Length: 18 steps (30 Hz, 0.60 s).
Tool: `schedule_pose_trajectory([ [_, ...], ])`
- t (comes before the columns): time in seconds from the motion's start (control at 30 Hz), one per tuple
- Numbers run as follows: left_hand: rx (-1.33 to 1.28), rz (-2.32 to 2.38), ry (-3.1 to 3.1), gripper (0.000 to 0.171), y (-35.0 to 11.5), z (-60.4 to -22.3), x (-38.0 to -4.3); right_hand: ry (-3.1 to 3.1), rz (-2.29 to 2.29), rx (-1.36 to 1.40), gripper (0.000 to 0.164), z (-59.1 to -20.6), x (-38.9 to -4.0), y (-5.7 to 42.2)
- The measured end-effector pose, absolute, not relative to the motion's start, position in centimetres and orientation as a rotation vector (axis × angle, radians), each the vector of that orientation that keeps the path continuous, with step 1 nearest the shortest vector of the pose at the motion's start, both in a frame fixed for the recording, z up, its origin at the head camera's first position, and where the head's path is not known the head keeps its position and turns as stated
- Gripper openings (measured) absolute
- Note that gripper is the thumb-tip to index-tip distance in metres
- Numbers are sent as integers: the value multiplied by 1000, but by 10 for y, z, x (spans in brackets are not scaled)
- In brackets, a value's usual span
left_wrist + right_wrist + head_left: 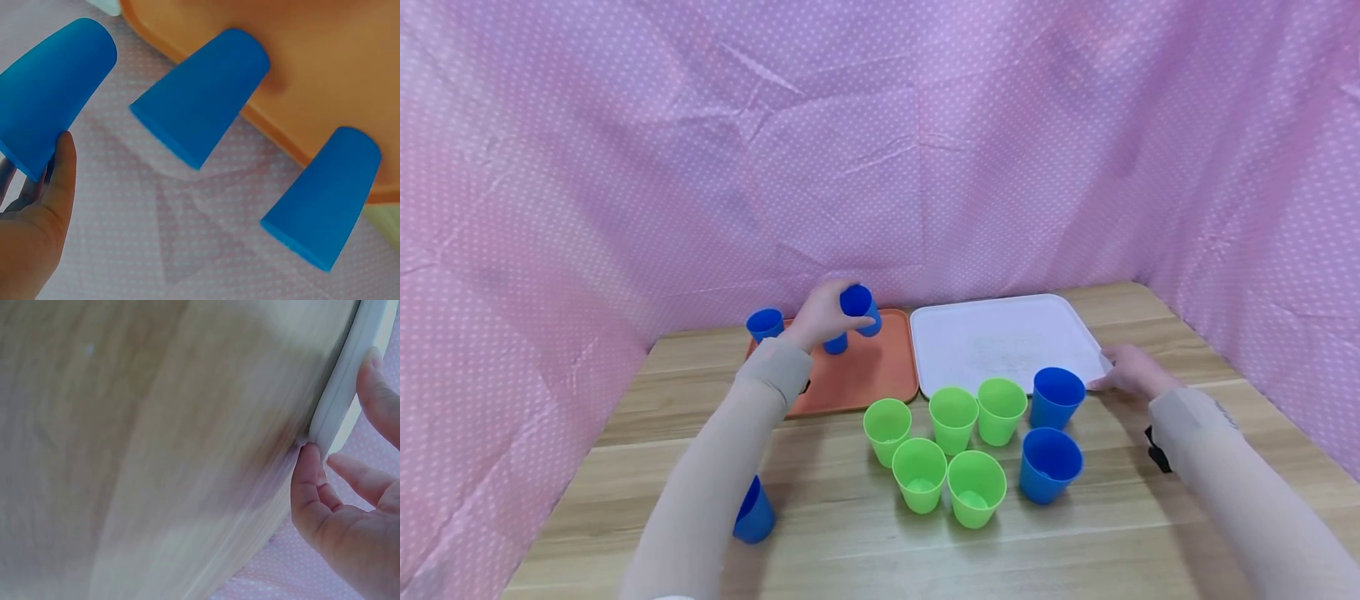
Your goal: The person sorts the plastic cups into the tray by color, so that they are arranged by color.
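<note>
One blue cup (861,310), mouth upward and leaning, was gripped between the thumb and fingers of the left hand (823,317), by the far edge of the orange tray (850,383). The right hand (1135,371) pinched the near right corner of the white tray (1007,342) between thumb and fingertips. The orange tray carried two upright blue cups: a corner cup (765,323) at its far left and a middle cup (835,344) beside the left hand.

Nearer than the trays on the worktop (850,567), five green cups (954,418) stood clustered, mouths up, the front two showing their pale bottoms. A blue pair (1050,465) stood to their right, and a lone blue cup (755,512) toward the near left corner, partly covered by the sleeve (715,467).

In the left wrist view the sides of both tray-borne cups showed whole; from the head they were partly hidden. The right wrist view showed the thumb higher along the white rim; only the head view took in the blue pair.
</note>
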<state>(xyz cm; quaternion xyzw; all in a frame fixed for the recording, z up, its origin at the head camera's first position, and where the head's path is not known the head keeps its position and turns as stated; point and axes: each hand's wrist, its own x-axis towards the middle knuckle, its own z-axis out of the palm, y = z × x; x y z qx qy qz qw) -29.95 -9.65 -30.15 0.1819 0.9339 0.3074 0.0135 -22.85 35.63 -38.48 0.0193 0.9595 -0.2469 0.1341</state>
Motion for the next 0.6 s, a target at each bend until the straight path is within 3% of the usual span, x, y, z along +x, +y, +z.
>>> schedule_pose_trajectory([
  [0.6,467,859,2894,69,-63,-336,-312,2824,-726,3,82,-389,-227,359],
])
